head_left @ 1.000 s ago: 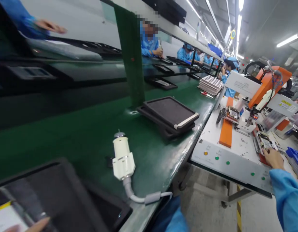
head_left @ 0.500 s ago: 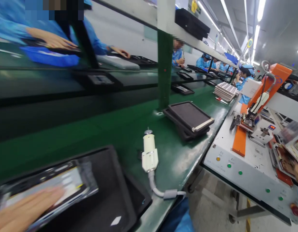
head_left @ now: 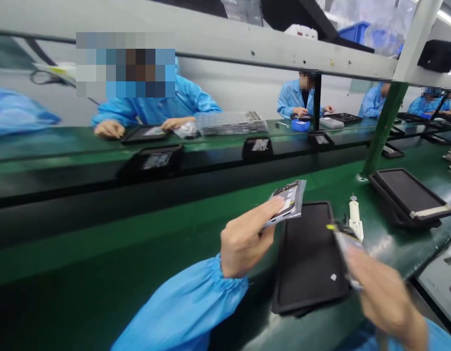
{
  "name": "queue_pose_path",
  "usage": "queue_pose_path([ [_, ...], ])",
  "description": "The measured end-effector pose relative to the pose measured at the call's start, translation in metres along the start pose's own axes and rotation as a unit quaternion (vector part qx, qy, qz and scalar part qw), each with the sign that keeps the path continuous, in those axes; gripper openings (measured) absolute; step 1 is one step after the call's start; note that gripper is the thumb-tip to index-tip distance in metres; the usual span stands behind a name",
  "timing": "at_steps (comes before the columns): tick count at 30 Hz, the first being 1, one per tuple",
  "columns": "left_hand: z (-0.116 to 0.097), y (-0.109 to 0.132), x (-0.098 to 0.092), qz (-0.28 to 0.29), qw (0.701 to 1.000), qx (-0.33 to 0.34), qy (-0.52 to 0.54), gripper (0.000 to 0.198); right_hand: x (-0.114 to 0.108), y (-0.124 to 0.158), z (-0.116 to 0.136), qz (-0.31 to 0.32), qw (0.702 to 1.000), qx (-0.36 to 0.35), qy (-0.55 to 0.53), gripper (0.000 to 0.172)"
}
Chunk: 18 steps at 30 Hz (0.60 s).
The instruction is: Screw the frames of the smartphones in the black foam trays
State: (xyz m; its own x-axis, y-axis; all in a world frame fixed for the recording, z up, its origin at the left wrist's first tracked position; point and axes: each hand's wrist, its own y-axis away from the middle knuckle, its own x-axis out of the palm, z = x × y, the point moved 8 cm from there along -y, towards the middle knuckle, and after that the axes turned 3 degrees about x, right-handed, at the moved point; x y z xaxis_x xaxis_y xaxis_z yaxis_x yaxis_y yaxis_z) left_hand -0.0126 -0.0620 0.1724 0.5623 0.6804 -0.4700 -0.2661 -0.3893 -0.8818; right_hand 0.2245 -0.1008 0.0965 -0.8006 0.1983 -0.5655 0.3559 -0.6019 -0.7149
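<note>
My left hand (head_left: 245, 241) is closed around an opened phone body (head_left: 291, 199) in clear plastic film, holding it tilted above the far left corner of a black tray (head_left: 307, 258). Blurred by motion, my right hand (head_left: 388, 295) grips a second phone body (head_left: 345, 248) at the tray's right edge. A yellow tab sticks out from its upper end. One small white piece (head_left: 333, 277) lies on the tray, which rests on another black tray.
Behind the right hand stands a white cylindrical device (head_left: 355, 217). Stacked black trays (head_left: 411, 195) sit further right, near a green post (head_left: 384, 129). Beyond the bench, a dark conveyor line (head_left: 210, 170) carries trays with phone parts (head_left: 157, 161). Co-workers sit across it.
The view has swung left. My left hand has lifted the phone body off the black tray. My right hand has come from the machine at the right and now holds another phone body.
</note>
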Motion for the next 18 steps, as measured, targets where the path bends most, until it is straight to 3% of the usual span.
queue_pose_path([
  [2,0.000,-0.001,-0.008,-0.011,1.000,0.005,0.011,0.054,0.049,-0.027,0.030,0.037,0.990,-0.130,0.038,0.044],
  [3,0.000,-0.001,-0.011,-0.017,1.000,0.012,0.017,0.054,0.072,-0.037,0.035,0.063,0.985,-0.149,0.066,0.041],
  [6,0.000,-0.002,-0.018,-0.021,0.999,0.024,0.022,0.048,0.111,-0.048,0.021,0.166,0.981,-0.047,0.088,0.029],
  [8,0.000,-0.003,-0.018,-0.013,0.999,0.030,0.026,0.044,0.104,-0.042,0.007,0.217,0.975,0.044,0.032,0.039],
  [9,-0.002,-0.003,-0.016,-0.006,0.999,0.040,0.033,0.043,0.089,-0.041,-0.001,0.209,0.973,0.092,-0.008,0.041],
  [11,-0.012,-0.005,-0.010,0.004,0.996,0.072,0.054,0.038,0.047,-0.044,-0.023,0.128,0.965,0.213,-0.090,0.041],
  [12,-0.022,-0.005,-0.006,0.010,0.993,0.096,0.066,0.033,0.027,-0.045,-0.036,0.072,0.947,0.284,-0.134,0.042],
  [15,-0.067,0.000,0.015,0.039,0.976,0.188,0.105,0.021,0.001,-0.037,-0.065,-0.030,0.840,0.464,-0.280,0.057],
  [18,-0.118,0.012,0.036,0.035,0.953,0.256,0.157,0.023,0.006,-0.029,-0.077,-0.055,0.759,0.530,-0.374,0.069],
])
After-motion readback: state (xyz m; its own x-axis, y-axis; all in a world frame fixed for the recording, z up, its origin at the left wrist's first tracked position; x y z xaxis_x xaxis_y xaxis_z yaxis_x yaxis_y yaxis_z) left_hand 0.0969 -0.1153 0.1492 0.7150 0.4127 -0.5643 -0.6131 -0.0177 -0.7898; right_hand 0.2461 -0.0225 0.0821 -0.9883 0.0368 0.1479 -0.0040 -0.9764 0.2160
